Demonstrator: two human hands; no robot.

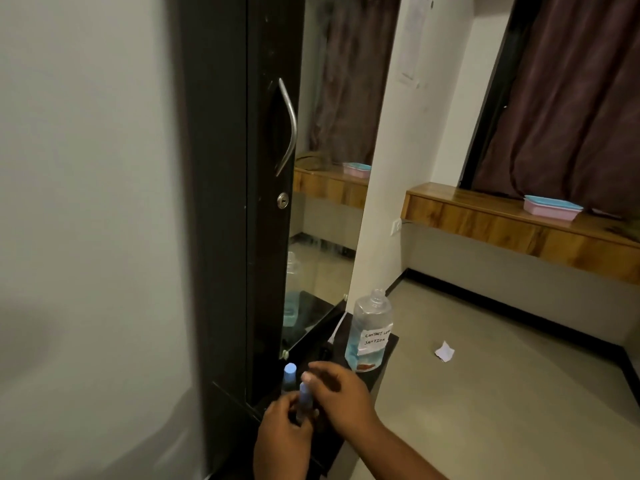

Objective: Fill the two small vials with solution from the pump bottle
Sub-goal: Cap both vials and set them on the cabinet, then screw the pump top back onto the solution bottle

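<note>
Hands, two, bare, low in the view over a small black glossy table (379, 365) set against a tall black cabinet door (221, 202). Left hand (284, 429): fingers curled closed round the lower body of a small clear vial with a pale blue cap (304, 396), held roughly upright. Right hand (341, 398): fingers bent together, thumb and fingertips pinched at that vial's cap; whether the cap is seated or loose cannot be told through the blur.

Second small vial with a pale blue cap (289, 374): upright, just beside the held one, on its cabinet side; its base is hidden by the hands.

Clear plastic bottle with blue solution and a handwritten white label (370, 334): upright on the table's far right part, near the edge, neck open with no pump fitted; apart from both hands.

Edges and room: cabinet with curved metal handle (288, 128) and mirror panel (332, 168) closes the left side; table's right edge drops to open grey floor (502, 393), where a scrap of white paper (444, 351) lies. Wooden ledge (519, 230) with a pink and blue box (552, 206) stands well apart, under dark curtains (571, 98).
</note>
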